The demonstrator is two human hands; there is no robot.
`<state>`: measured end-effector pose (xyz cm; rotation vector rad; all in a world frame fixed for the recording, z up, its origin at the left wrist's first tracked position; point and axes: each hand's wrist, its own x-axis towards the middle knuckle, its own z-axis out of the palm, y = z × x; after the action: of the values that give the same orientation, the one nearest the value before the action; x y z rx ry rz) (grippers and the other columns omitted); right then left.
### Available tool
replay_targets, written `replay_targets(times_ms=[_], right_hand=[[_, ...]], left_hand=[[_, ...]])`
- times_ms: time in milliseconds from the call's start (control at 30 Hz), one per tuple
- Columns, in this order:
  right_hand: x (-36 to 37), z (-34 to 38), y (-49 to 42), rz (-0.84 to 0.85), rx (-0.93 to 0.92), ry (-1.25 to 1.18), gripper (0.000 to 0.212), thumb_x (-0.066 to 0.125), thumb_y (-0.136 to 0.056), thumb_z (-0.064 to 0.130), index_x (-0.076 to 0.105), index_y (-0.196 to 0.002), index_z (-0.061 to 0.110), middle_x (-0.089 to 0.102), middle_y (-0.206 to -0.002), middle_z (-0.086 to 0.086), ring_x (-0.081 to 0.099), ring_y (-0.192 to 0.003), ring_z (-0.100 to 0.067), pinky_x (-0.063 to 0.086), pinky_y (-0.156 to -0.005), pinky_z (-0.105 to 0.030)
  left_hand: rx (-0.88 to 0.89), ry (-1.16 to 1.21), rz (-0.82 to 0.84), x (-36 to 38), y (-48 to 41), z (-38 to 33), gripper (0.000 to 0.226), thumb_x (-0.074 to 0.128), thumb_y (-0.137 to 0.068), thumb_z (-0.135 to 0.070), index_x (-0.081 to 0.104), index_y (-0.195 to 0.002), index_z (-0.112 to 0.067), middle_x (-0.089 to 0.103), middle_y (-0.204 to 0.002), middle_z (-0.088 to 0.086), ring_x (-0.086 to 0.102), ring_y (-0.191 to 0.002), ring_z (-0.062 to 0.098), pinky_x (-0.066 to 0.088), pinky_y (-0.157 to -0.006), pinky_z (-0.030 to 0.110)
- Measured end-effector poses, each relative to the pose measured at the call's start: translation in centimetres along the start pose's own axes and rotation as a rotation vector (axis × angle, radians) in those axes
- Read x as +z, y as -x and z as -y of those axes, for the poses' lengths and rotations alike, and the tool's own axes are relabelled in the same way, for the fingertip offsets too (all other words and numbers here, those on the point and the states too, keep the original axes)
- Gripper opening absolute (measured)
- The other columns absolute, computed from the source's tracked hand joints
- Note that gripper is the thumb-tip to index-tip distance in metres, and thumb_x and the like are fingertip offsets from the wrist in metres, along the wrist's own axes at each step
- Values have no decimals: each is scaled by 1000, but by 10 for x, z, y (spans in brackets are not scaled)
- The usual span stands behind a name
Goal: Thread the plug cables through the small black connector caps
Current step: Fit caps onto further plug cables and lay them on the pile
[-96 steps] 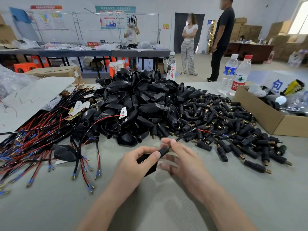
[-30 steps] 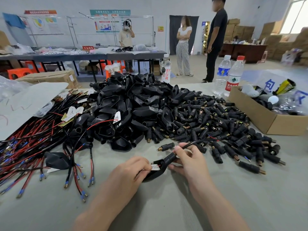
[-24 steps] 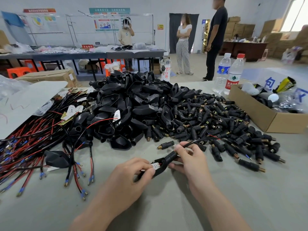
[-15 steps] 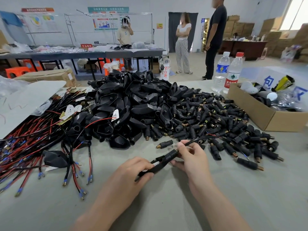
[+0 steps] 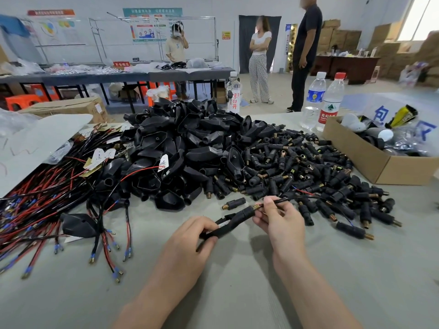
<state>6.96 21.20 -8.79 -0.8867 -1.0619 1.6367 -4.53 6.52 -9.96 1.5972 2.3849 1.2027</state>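
Observation:
My left hand (image 5: pixel 190 236) grips a black plug housing (image 5: pixel 219 230) low over the grey table. A small black connector cap (image 5: pixel 244 213) with a brass end sits on the plug's cable just beyond it. My right hand (image 5: pixel 279 222) pinches the black cable (image 5: pixel 294 198) right after the cap's brass tip. The cable runs off to the right over a pile of loose connector caps (image 5: pixel 308 172). One single cap (image 5: pixel 234 203) lies on the table just behind my hands.
A heap of black plug housings (image 5: pixel 185 148) fills the table's middle. Red and black wires (image 5: pixel 42 200) with crimped ends spread at the left. A cardboard box (image 5: pixel 380 160) and two water bottles (image 5: pixel 323 100) stand at the right. Three people stand in the background.
The plug housing has turned from face-up to edge-on in my left hand. The cap has slid along the cable up against the housing. Both hands stay in about the same place.

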Motion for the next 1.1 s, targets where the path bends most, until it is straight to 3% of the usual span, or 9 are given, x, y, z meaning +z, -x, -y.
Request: replay_targets(times_ms=[133, 233, 333, 500, 600, 700, 900, 1000, 1100], right_hand=[[1, 3, 1, 11, 28, -65, 10, 56, -101, 13, 63, -95, 9, 73, -75, -3, 71, -63, -8, 56, -58, -19], [3, 7, 2, 47, 58, -150, 10, 53, -103, 12, 60, -96, 10, 75, -71, 1, 72, -65, -9, 57, -59, -19], [6, 9, 5, 107, 96, -199, 9, 54, -102, 12, 60, -96, 10, 76, -73, 0, 73, -66, -10, 57, -60, -19], [8, 13, 9, 181, 91, -213, 9, 54, -102, 16, 60, -99, 10, 76, -80, -3, 73, -71, -12, 58, -65, -21], [8, 14, 10, 178, 53, -189, 9, 53, -103, 16, 60, -101, 11, 76, -81, -4, 73, -72, -13, 58, -65, -22], [7, 16, 9, 129, 22, -188, 8, 51, -103, 15, 58, -101, 11, 76, -79, -4, 73, -68, -14, 58, -62, -22], [0, 21, 2, 69, -1, -265, 8, 52, -103, 16, 56, -98, 11, 75, -75, -2, 72, -65, -15, 58, -61, -22], [-6, 25, -3, 22, 4, -320, 7, 52, -103, 17, 56, -99, 14, 76, -83, -6, 72, -66, -14, 59, -62, -22], [-12, 31, -7, -10, -2, -342, 4, 52, -103, 16, 56, -102, 14, 76, -85, -4, 71, -64, -11, 59, -62, -21]], left_hand=[[-10, 39, -79, 1, 0, 0, 19, 74, -88, -21, 63, -94, -34, 56, -112, -25, 50, -111, -3, 35, -92, 13], [-112, 292, -158, 0, -2, -4, 13, 65, -94, -26, 63, -87, -37, 56, -118, -19, 51, -121, -4, 42, -90, 13], [-250, 644, -141, -3, -5, -10, 13, 57, -100, -18, 61, -98, -31, 72, -102, 0, 72, -92, 15, 60, -74, 31], [-414, 1108, -115, -7, -8, -12, 24, 57, -99, -11, 60, -121, -20, 75, -105, 14, 74, -91, 35, 60, -67, 32], [-416, 1174, -52, -10, -11, -8, 22, 67, -86, -23, 75, -106, -25, 74, -109, 16, 73, -95, 37, 59, -72, 29], [-419, 1208, -40, -9, -14, -4, 21, 70, -81, -25, 77, -101, -27, 74, -109, 17, 73, -95, 37, 59, -74, 27], [-445, 1210, -68, -10, -16, 2, 24, 69, -80, -21, 76, -104, -20, 74, -106, 19, 74, -93, 38, 59, -72, 27], [-473, 1193, -86, -15, -17, 10, 27, 64, -91, -12, 67, -118, -11, 74, -106, 20, 74, -92, 38, 60, -71, 28], [-475, 1183, -77, -19, -17, 16, 24, 60, -95, -7, 66, -119, -11, 74, -107, 19, 74, -92, 38, 60, -71, 28]])
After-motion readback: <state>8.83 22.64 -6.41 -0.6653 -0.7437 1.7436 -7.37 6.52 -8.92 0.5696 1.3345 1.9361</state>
